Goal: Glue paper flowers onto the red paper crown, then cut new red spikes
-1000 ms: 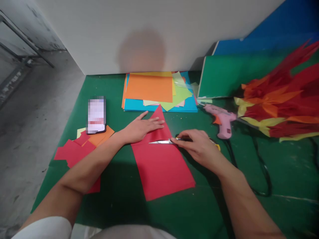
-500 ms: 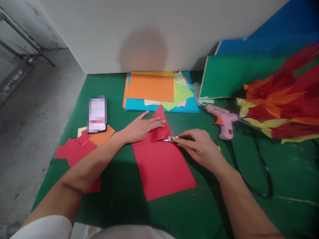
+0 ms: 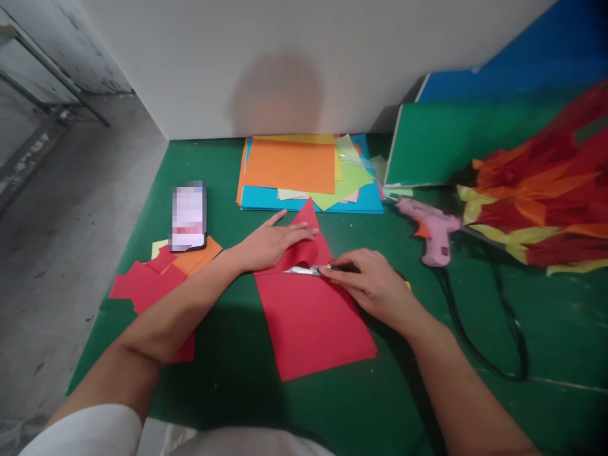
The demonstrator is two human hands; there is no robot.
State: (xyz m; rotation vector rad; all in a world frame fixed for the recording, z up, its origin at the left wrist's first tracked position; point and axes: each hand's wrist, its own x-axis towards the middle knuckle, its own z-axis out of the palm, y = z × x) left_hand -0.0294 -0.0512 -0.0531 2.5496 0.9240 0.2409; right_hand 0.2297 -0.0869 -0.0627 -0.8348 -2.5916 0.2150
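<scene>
Red paper (image 3: 316,326) lies on the green table, its top part folded into a point. My left hand (image 3: 268,244) rests flat on the folded part, fingers stretched out and slightly apart. In my right hand (image 3: 373,278) is a utility knife (image 3: 306,270), its silver blade pointing left along the fold's lower edge. The folded layer bulges up just above the blade. My fingers hide most of the knife's handle.
A phone (image 3: 189,215) lies at the left near red paper scraps (image 3: 147,282). Behind the red paper is a stack of coloured sheets (image 3: 289,166). A pink glue gun (image 3: 434,231) with a black cord lies right, beside red, orange and yellow paper flames (image 3: 536,209).
The knife blade has moved left along the fold, my right hand going with it. The folded layer bulges more. My left hand stays on the paper; the whole view has shifted slightly.
</scene>
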